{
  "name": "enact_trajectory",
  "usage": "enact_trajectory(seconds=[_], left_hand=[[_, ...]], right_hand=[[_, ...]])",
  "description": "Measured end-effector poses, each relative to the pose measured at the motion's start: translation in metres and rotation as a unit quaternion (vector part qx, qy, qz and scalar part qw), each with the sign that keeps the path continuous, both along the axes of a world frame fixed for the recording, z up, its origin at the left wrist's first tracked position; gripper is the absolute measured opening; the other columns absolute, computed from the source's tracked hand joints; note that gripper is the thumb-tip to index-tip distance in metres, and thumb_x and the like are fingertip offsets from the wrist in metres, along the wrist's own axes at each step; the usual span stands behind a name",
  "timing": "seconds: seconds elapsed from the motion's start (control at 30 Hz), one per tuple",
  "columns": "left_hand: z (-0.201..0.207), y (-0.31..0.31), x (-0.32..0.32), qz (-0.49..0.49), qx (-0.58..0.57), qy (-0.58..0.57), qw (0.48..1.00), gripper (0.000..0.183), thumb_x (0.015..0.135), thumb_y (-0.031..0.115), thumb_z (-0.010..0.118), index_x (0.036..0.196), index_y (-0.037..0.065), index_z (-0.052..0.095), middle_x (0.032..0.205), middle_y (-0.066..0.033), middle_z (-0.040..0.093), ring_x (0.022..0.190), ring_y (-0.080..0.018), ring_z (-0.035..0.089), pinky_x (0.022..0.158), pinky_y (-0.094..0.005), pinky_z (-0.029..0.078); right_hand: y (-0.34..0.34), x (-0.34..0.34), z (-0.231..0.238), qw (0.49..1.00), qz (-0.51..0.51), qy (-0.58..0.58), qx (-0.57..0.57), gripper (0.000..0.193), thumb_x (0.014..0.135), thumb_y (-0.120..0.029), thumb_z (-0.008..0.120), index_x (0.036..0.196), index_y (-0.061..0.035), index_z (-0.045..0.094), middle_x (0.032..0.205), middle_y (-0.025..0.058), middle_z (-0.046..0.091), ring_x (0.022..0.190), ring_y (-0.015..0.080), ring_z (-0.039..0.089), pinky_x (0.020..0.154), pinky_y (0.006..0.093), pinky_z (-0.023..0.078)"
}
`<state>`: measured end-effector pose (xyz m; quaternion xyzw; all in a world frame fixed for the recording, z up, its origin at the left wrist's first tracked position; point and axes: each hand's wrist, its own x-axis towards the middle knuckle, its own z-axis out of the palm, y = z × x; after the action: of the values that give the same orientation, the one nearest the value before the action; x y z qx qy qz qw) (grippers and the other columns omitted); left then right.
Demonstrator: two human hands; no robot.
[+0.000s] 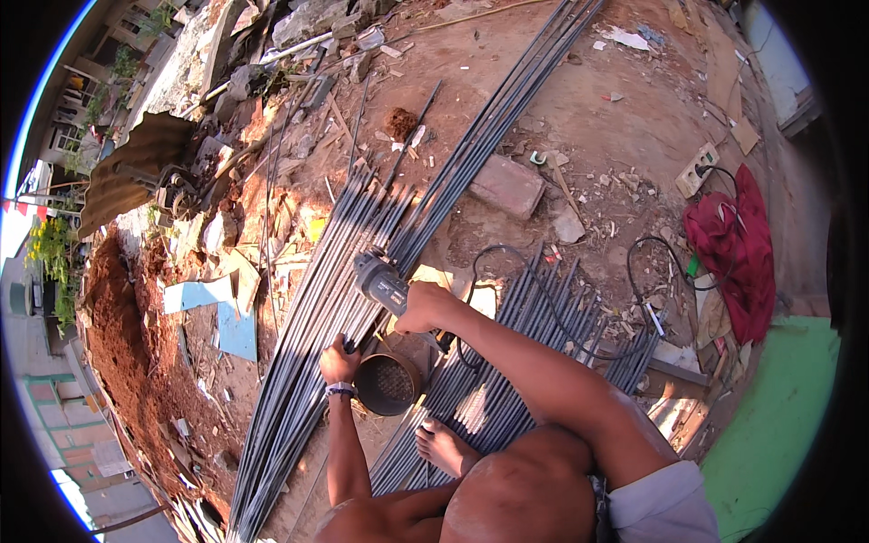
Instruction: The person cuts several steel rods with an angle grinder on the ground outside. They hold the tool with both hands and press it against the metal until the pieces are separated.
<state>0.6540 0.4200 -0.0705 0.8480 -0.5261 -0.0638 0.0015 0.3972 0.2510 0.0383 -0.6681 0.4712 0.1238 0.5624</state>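
Note:
My right hand [423, 308] is closed around the body of an angle grinder [387, 288]. Its head lies over a long bundle of steel rods [312, 303] stretched along the ground. My left hand [339, 364], a band at its wrist, is closed at the right edge of that bundle, gripping a rod; its fingers are partly hidden. Right beside this hand sits a round, dark container [387, 384] with a brownish rim. Shorter cut steel rods [516, 348] lie in a pile under my right forearm. My bare foot [446, 445] rests on them.
A black cord [579, 348] loops over the short rods toward a white power strip [695, 172]. Beside the strip lies dark red cloth [738, 249]. A flat reddish block [509, 186] sits right of the long rods. Rubble and a rusty corrugated sheet [136, 167] lie at left.

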Motion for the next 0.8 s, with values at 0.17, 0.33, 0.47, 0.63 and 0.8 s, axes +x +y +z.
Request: enact_trajectory(seconds=[0.17, 0.33, 0.47, 0.63, 0.8], left_hand=[[-0.002, 0.000, 0.001, -0.004, -0.006, -0.011, 1.000, 0.029, 0.070, 0.021, 0.066, 0.095, 0.008, 0.066, 0.075, -0.0229, 0.067, 0.073, -0.0405, 0.067, 0.069, -0.0498, 0.054], [-0.003, -0.001, -0.002, 0.004, 0.018, -0.010, 1.000, 0.026, 0.072, 0.021, 0.066, 0.093, 0.007, 0.066, 0.074, -0.0241, 0.067, 0.071, -0.0415, 0.066, 0.067, -0.0514, 0.053], [-0.005, 0.000, 0.001, 0.006, 0.006, -0.004, 1.000, 0.025, 0.072, 0.022, 0.067, 0.092, 0.007, 0.066, 0.074, -0.0239, 0.067, 0.070, -0.0418, 0.066, 0.066, -0.0511, 0.053], [-0.009, 0.002, 0.009, -0.006, 0.005, -0.015, 1.000, 0.028, 0.072, 0.022, 0.067, 0.096, 0.008, 0.067, 0.073, -0.0243, 0.066, 0.069, -0.0421, 0.065, 0.065, -0.0516, 0.053], [-0.010, 0.002, 0.005, -0.011, -0.012, -0.011, 1.000, 0.023, 0.073, 0.021, 0.065, 0.092, 0.008, 0.066, 0.070, -0.0247, 0.065, 0.067, -0.0428, 0.065, 0.063, -0.0521, 0.052]], right_hand=[[0.001, 0.001, 0.000, 1.000, -0.008, 0.001, -0.006, 0.059, 0.064, -0.033, 0.080, 0.107, 0.0046, 0.067, 0.108, 0.0207, 0.069, 0.101, 0.0316, 0.068, 0.086, 0.0374, 0.055], [-0.004, 0.003, -0.002, 1.000, -0.001, 0.010, 0.006, 0.058, 0.063, -0.032, 0.081, 0.107, 0.0029, 0.068, 0.107, 0.0199, 0.069, 0.101, 0.0313, 0.068, 0.085, 0.0372, 0.055], [-0.009, 0.009, -0.004, 1.000, 0.012, 0.017, 0.003, 0.054, 0.060, -0.030, 0.081, 0.102, 0.0022, 0.070, 0.107, 0.0195, 0.069, 0.099, 0.0307, 0.069, 0.084, 0.0372, 0.056], [-0.010, 0.010, -0.001, 1.000, 0.015, 0.012, -0.005, 0.056, 0.060, -0.029, 0.081, 0.105, 0.0020, 0.069, 0.109, 0.0191, 0.069, 0.101, 0.0302, 0.068, 0.086, 0.0375, 0.056], [-0.013, 0.010, 0.000, 1.000, 0.014, 0.023, 0.008, 0.057, 0.061, -0.028, 0.081, 0.109, 0.0010, 0.068, 0.112, 0.0186, 0.068, 0.104, 0.0298, 0.067, 0.089, 0.0376, 0.055]])
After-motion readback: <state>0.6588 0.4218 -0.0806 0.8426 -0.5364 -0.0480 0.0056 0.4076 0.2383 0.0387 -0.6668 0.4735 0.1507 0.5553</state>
